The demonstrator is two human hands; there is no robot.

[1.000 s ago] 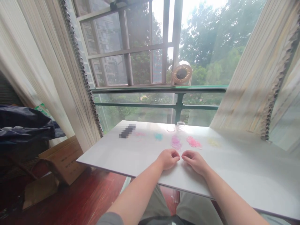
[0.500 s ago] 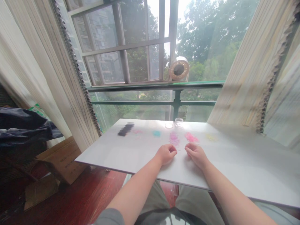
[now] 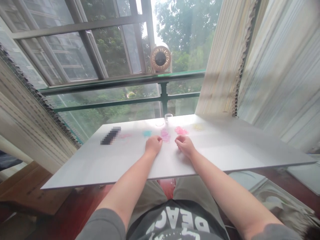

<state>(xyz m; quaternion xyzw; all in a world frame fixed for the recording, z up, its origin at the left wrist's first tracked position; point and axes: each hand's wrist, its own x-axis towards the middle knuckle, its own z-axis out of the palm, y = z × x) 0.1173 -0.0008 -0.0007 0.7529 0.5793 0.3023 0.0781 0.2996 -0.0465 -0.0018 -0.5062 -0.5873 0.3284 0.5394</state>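
Note:
My left hand rests on the white table with its fingers closed in a pinch. Its fingertips are at the near left side of a loose purple pile of small, thin pieces. My right hand is also pinched, just in front of a bright pink pile. Anything between the fingertips of either hand is too small to make out. To the left lie a teal pile and a faint pink pile. A pale yellow pile is at the right.
Behind the piles, a small clear round container stands near the far edge of the white table, beside a clear ring-like lid. A blurred dark block lies at the left. A round fan-like device sits by the window above the railing.
The view has turned right and tilted down, shifting everything leftward. My left hand has moved forward, closer to the purple pile. My right hand remains pinched near the pink pile.

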